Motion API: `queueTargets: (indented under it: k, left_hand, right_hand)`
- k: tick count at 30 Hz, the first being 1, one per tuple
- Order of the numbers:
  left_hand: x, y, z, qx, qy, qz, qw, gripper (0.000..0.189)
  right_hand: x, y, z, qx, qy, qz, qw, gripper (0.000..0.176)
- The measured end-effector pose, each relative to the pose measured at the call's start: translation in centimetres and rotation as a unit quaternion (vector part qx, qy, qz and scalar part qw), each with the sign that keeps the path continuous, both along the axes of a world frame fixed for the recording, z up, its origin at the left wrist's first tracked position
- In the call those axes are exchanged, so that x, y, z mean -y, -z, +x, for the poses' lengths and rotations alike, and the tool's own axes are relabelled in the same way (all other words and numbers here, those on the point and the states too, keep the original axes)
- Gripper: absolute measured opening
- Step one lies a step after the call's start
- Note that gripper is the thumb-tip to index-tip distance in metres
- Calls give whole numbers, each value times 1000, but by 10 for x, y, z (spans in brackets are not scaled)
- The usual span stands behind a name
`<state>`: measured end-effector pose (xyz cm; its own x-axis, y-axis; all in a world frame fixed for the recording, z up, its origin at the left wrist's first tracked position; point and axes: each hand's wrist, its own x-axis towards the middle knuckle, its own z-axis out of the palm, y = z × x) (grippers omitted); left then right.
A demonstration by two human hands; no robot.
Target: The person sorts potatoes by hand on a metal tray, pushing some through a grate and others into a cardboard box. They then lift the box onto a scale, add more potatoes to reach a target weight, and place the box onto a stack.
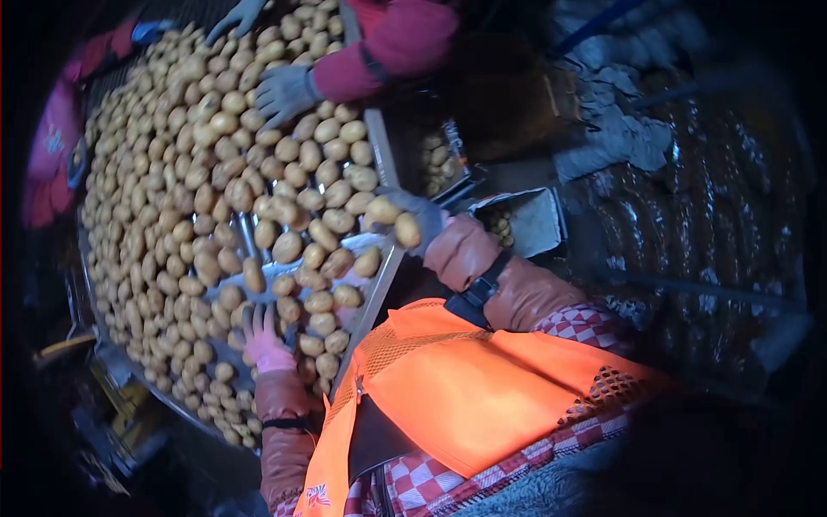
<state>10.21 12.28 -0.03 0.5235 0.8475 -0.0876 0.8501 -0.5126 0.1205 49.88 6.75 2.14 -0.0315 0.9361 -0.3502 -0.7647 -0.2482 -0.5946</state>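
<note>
Many potatoes (287, 247) cover the metal sorting table (379, 159). My left hand (265, 340), in a pink and grey glove, lies among the potatoes near the table's lower side, its fingers stretched apart with nothing held. My right hand (419, 218), in a dark grey glove, is at the table's right edge. It grips potatoes; one potato (407, 230) shows at its fingers, with another potato (382, 209) beside it. Part of that hand's fingers is hidden behind them.
A co-worker's gloved hand (287, 93) rests on the potatoes at the top, and another person's pink sleeve (56, 146) shows at the left. Beside the table's right edge stand an open box (543, 220) with potatoes inside and a crate of potatoes (438, 164). Filled sacks (680, 215) lie at the right.
</note>
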Motion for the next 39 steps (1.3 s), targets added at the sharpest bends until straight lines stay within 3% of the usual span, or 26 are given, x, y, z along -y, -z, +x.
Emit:
queueTargets:
  k: [1,2,4,5,7,8,9,10,11,14,15,18,19,20,21,22,24,25,26,29,32,33,36,37,38,39]
  left_hand:
    - [1,-4,6,-23,1,-1,1000,62]
    - [3,5,4,-41,-1,6,999,62]
    - [-1,26,0,-81,-11,23,996,63]
    - [1,5,16,-75,-39,-19,996,63]
    - [0,-3,25,-75,-45,-25,996,62]
    - [4,-5,24,-76,-49,-30,995,62]
    - [3,7,16,-63,-42,-13,997,64]
    - [1,17,11,-67,-38,-9,997,66]
    - [-1,25,7,-72,-35,-3,997,67]
    - [3,14,15,-53,-35,-20,998,71]
    - [6,1,21,-48,-49,-31,997,72]
    - [4,-24,48,-39,-148,-132,979,72]
    - [5,-22,44,13,-151,-116,982,71]
    - [4,-24,42,23,-146,-132,980,71]
    - [13,-29,48,15,-138,-35,990,67]
    - [25,-10,36,86,-162,-47,982,64]
    - [53,3,22,128,-124,11,984,69]
    - [69,10,8,27,-111,-10,993,70]
    - [83,17,-7,-73,-95,-36,992,71]
    - [101,-17,-47,-10,-218,-114,969,65]
    - [117,-21,-88,89,-220,-21,971,61]
    - [119,-22,-90,69,-300,-55,950,59]
    - [121,-13,-104,52,-369,-37,927,59]
    - [121,-24,-108,44,-392,-27,918,53]
    - [118,-1,-123,2,-416,-54,908,47]
    - [120,15,-133,-15,-464,-23,885,45]
  right_hand:
    - [13,2,25,320,39,60,945,43]
    - [30,2,50,604,70,107,786,42]
    - [54,19,127,742,66,43,666,34]
    - [64,-1,163,795,61,0,604,29]
    - [79,-13,254,763,148,-163,608,30]
    - [76,-63,267,761,176,-326,533,53]
    - [70,-62,294,632,300,-288,654,54]
    - [64,-62,320,432,468,-192,747,56]
    - [59,-62,346,260,594,-110,754,59]
    - [48,-22,381,-6,597,-16,802,46]
    - [29,-24,343,43,568,-39,821,47]
    - [-3,10,234,113,332,-126,928,52]
    - [-14,5,179,103,255,-136,952,51]
    - [-15,37,159,86,148,-130,977,52]
    - [-23,50,124,10,61,-90,994,53]
    - [-32,62,87,-55,-35,-55,996,55]
    - [-34,57,35,-43,-127,-53,990,55]
    - [-34,49,14,27,-153,-68,986,55]
    - [-34,40,-5,120,-179,-77,973,56]
    - [-46,19,-53,392,-277,-48,876,57]
    - [-61,-7,-109,596,-397,8,698,58]
    - [-65,-20,-132,641,-442,14,627,58]
    - [-68,-51,-210,681,-569,-8,461,60]
    - [-63,-50,-233,676,-586,-3,447,60]
    - [-61,-46,-253,661,-599,7,452,61]
    - [-50,-14,-261,639,-561,71,522,60]
